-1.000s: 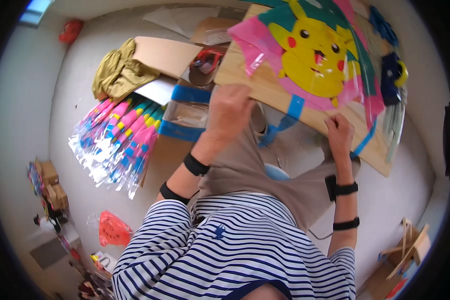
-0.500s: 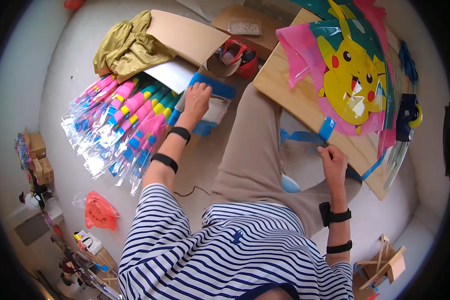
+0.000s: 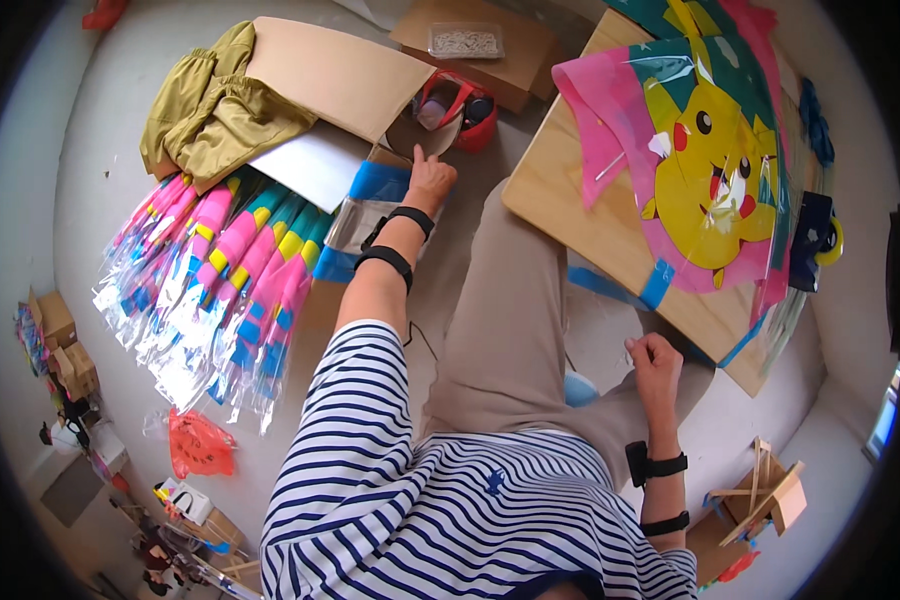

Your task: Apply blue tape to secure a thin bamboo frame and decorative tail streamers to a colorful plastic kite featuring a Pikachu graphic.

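Note:
My left hand (image 3: 432, 183) reaches away from me, index finger stretched out and the others loosely bent, with nothing seen in it. Beside its wrist lies a clear plastic packet with blue bands (image 3: 362, 222), at the edge of a cardboard box. My right hand (image 3: 656, 372) is closed, thumb against the fingers, above my right knee; whatever it may pinch is too small to make out. Just beyond it is a wooden board (image 3: 540, 190) with blue tape (image 3: 657, 284) on its edge. On the board lies a pink and green plastic sheet with a yellow cartoon figure (image 3: 708, 190).
Folded pink, green and clear plastic pieces (image 3: 235, 270) fan out at left, below olive cloth (image 3: 220, 120) and a cardboard sheet (image 3: 340, 75). A red bag (image 3: 477, 125) and a clear tub of small pale pieces (image 3: 467, 41) are at the back. A red plastic bag (image 3: 200, 443) lies on the floor.
My left hand has come off the blue-banded packet and moved right, its fingers opening out. My right hand has drawn back from the board's edge toward me. The view has shifted slightly.

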Tool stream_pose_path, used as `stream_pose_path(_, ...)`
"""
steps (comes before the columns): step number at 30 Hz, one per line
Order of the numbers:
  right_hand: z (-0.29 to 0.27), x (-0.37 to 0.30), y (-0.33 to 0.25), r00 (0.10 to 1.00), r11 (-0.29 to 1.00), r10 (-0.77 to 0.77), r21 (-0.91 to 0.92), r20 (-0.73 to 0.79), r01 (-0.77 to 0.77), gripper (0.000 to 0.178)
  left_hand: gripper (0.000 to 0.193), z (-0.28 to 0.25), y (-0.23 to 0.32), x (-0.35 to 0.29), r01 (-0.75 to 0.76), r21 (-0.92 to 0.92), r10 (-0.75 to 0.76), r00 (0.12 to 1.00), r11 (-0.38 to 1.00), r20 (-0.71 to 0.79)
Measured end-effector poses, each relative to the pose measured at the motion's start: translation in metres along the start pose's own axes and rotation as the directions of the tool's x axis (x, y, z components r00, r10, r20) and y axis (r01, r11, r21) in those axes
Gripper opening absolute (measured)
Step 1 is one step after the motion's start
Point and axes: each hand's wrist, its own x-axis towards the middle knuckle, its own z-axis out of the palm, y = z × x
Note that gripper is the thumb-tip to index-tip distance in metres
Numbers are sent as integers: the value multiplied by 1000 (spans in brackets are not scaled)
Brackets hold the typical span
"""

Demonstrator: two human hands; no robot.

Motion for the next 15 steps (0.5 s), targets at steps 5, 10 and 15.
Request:
stream_pose_path(5,6,1,5,998,998,69,1,7,-69,22,16,10,0,-1,7,-167,-29,991,986,-131)
stream_pose_path(10,14,7,2,998,998,62,-6,29,-61,22,15,10,-3,-17,-102,-184,49,961,978,-273)
stream_pose_path(15,21,10,2,999,1000,22,-1,49,-22,20,12,-12,2,-41,-143,-258,6,883,956,-469)
